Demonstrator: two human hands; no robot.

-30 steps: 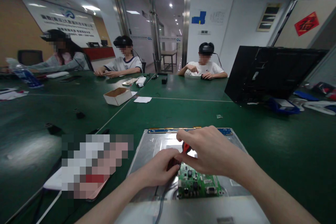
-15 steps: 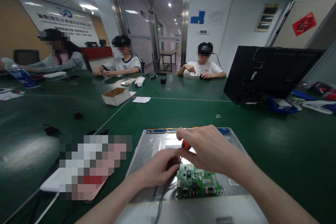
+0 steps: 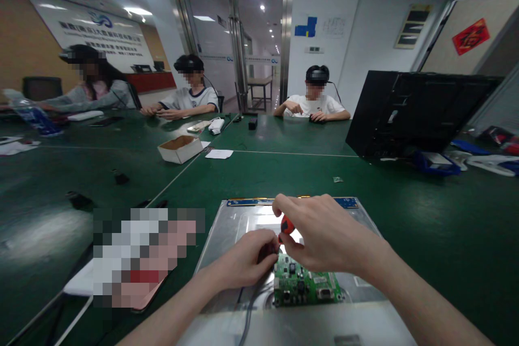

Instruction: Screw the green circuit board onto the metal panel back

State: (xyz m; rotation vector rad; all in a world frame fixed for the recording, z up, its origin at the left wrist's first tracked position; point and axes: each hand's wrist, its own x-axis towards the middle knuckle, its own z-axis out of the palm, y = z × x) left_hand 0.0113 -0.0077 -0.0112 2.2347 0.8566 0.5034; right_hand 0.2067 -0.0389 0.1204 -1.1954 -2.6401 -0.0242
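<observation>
A red and black screwdriver (image 3: 287, 225) stands over the upper left corner of a green circuit board (image 3: 306, 284). My right hand (image 3: 324, 227) grips its handle from above with thumb and fingers. My left hand (image 3: 251, 257) is closed beside that corner, its fingertips close to the screwdriver's lower end; what they pinch, if anything, is hidden. Beneath both hands lies a silvery flat display panel (image 3: 219, 238), with a narrow blue circuit strip (image 3: 251, 203) along its far edge. A grey cable (image 3: 248, 313) runs from under my left hand toward me.
On the green table (image 3: 284, 173), blurred phone-like things (image 3: 158, 259) lie to the left. An open white box (image 3: 180, 150) and a paper (image 3: 219, 154) are farther off. A black monitor (image 3: 413, 113) stands at right beside a blue tray (image 3: 436, 163). Several people sit across the table.
My right thumb and fingers have shifted slightly on the screwdriver, showing more of its red handle. My left hand stays in place.
</observation>
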